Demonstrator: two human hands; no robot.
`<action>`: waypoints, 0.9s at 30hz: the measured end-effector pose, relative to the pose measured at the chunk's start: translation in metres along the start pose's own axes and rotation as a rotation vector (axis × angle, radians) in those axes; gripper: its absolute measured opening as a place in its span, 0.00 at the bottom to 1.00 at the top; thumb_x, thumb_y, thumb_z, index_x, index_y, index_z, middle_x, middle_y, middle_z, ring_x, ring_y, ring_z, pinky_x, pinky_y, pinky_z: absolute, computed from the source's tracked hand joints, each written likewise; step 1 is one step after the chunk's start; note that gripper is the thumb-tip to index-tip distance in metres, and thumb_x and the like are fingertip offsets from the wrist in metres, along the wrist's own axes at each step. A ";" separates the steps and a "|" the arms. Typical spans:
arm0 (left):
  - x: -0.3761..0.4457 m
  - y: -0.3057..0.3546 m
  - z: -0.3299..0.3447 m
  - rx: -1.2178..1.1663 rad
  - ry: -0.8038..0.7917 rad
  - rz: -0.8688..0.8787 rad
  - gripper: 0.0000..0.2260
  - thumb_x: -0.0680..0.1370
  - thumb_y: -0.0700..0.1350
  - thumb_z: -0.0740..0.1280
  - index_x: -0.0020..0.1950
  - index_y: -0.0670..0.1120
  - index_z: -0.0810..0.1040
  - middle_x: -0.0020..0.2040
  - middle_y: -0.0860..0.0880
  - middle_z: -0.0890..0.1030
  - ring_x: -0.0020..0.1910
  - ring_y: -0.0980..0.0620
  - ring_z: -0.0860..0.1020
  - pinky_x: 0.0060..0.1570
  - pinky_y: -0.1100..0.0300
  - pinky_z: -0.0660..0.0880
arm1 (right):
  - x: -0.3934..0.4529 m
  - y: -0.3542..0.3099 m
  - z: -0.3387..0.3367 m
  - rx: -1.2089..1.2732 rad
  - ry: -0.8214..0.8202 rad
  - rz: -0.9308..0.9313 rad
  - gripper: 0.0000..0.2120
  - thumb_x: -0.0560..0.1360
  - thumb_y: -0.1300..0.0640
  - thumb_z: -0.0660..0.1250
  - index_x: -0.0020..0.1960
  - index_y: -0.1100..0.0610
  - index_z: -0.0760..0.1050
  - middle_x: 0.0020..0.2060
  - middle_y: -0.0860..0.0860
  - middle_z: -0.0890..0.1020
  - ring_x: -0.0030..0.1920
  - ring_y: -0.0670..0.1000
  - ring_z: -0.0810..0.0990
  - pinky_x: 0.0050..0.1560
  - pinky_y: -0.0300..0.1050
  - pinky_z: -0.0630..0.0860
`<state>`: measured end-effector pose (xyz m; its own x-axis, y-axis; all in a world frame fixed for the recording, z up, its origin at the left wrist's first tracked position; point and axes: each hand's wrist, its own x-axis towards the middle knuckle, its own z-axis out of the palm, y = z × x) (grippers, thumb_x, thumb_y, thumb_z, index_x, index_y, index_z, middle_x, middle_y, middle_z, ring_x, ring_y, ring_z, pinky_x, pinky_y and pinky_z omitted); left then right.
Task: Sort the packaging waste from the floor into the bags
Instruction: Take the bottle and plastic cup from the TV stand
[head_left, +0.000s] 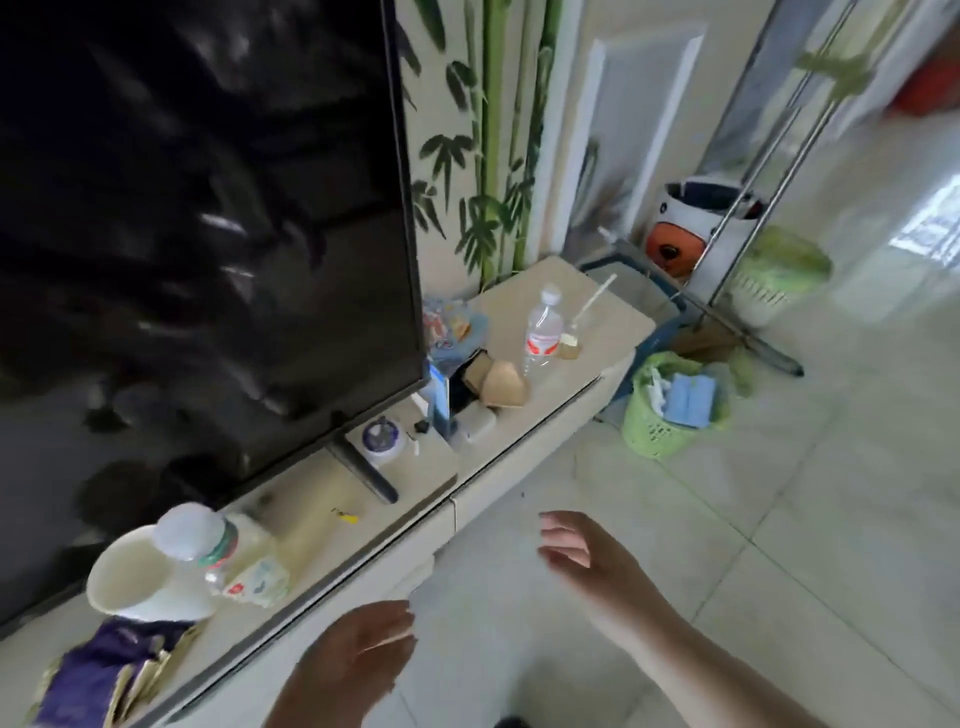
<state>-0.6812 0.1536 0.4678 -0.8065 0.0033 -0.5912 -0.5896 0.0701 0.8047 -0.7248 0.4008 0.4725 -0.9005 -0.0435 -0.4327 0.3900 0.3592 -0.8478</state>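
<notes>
My left hand (358, 660) hangs low over the floor beside the TV cabinet, fingers apart and holding nothing. My right hand (576, 556) reaches forward over the tiles, also empty with fingers spread. A green basket lined with a green bag (660, 421) stands on the floor past the cabinet's far end, holding blue packaging and crumpled white paper. A second pale basket with a green bag (774, 280) stands farther back by the glass door. The frame is blurred by motion.
A cream TV cabinet (545, 410) carries a large black TV (208, 208), a water bottle (543, 332), a small jar with a straw, paper bowls, a white cup (145, 577) and a purple wrapper (109, 670). A metal rack and a cartoon bin (691, 223) stand at the back.
</notes>
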 end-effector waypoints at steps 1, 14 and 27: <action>0.002 0.017 0.012 -0.002 -0.006 -0.006 0.11 0.69 0.35 0.74 0.46 0.48 0.80 0.46 0.49 0.85 0.35 0.63 0.81 0.35 0.61 0.75 | -0.003 -0.007 -0.025 0.030 0.050 0.033 0.13 0.76 0.62 0.64 0.53 0.45 0.70 0.54 0.51 0.78 0.52 0.44 0.78 0.44 0.27 0.71; 0.129 0.175 0.149 0.020 0.027 -0.018 0.10 0.71 0.42 0.73 0.49 0.52 0.79 0.50 0.53 0.83 0.53 0.52 0.79 0.54 0.55 0.73 | 0.119 -0.031 -0.212 0.113 0.206 0.208 0.21 0.72 0.59 0.70 0.61 0.46 0.67 0.61 0.49 0.71 0.58 0.47 0.75 0.45 0.40 0.72; 0.312 0.207 0.217 0.074 0.238 0.033 0.39 0.64 0.50 0.78 0.70 0.54 0.62 0.66 0.55 0.64 0.64 0.57 0.66 0.60 0.57 0.69 | 0.346 -0.026 -0.270 -0.507 0.001 0.101 0.47 0.70 0.49 0.72 0.76 0.51 0.43 0.76 0.51 0.49 0.75 0.51 0.49 0.71 0.46 0.53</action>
<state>-1.0454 0.3855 0.4380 -0.8184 -0.2273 -0.5279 -0.5646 0.1465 0.8123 -1.0981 0.6280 0.4275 -0.8634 0.0157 -0.5042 0.3333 0.7681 -0.5467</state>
